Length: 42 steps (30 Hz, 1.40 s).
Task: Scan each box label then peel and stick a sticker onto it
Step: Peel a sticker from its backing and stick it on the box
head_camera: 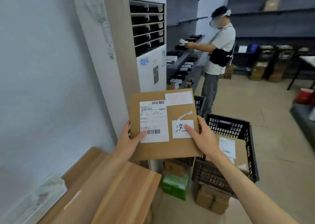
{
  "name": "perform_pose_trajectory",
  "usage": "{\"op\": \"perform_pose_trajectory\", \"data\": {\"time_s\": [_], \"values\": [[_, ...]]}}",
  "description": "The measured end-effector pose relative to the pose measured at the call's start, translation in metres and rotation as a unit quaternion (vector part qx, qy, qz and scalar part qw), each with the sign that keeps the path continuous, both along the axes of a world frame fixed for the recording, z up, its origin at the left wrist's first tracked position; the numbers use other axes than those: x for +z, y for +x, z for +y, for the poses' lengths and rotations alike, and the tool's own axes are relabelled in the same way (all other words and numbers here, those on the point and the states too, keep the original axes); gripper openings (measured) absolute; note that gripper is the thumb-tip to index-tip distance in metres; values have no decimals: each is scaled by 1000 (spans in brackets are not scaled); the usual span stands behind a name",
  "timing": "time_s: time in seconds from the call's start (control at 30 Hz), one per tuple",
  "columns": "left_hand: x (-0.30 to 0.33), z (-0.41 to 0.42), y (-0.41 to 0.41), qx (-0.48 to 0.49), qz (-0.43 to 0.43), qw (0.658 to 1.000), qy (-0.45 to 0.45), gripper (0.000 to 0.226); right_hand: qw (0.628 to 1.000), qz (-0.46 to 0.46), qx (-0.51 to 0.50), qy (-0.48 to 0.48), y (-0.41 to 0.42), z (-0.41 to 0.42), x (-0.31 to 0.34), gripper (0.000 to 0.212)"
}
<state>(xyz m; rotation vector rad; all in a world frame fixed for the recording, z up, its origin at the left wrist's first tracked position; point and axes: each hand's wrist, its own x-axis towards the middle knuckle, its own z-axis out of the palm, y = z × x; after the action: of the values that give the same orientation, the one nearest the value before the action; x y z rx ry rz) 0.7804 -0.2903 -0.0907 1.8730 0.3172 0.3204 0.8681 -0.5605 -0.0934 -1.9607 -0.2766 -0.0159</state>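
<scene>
The box (177, 148) is plain brown; its shipping label (154, 121) is white with black barcodes and print. At its 3 o'clock a white sticker (180, 127) carries black handwriting. At 5 o'clock, the crate (247, 148) is black lattice.

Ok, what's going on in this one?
A person holds a flat cardboard box up in both hands. The left hand grips its left edge, thumb on the printed shipping label. The right hand grips the right edge, thumb pressing a white handwritten sticker onto the box. A black crate with another labelled box sits below.
</scene>
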Motion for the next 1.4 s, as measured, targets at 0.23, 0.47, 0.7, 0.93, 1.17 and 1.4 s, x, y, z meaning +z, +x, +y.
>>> {"op": "perform_pose_trajectory", "data": {"time_s": [0.23, 0.47, 0.7, 0.93, 1.17, 1.4], "values": [[-3, -26, 88, -60, 30, 997, 32, 71, 998, 24, -50, -1, 59, -38, -22, 66], [-12, -1, 168, -72, 51, 996, 31, 67, 995, 59, -78, -30, 128, -9, -35, 60], [-35, 45, 253, -98, 100, 990, -1, 64, 987, 107, -111, -41, 191, 37, -45, 51], [-67, 66, 336, -131, 153, 979, -8, 58, 979, 145, -121, -73, 254, 62, -67, 47], [-126, 80, 401, -147, 233, 961, -17, 60, 959, 224, -111, -134, 318, 79, -116, 45], [-182, 84, 443, -189, 350, 918, 9, 71, 919, 331, -121, -177, 358, 83, -184, 48]]}}
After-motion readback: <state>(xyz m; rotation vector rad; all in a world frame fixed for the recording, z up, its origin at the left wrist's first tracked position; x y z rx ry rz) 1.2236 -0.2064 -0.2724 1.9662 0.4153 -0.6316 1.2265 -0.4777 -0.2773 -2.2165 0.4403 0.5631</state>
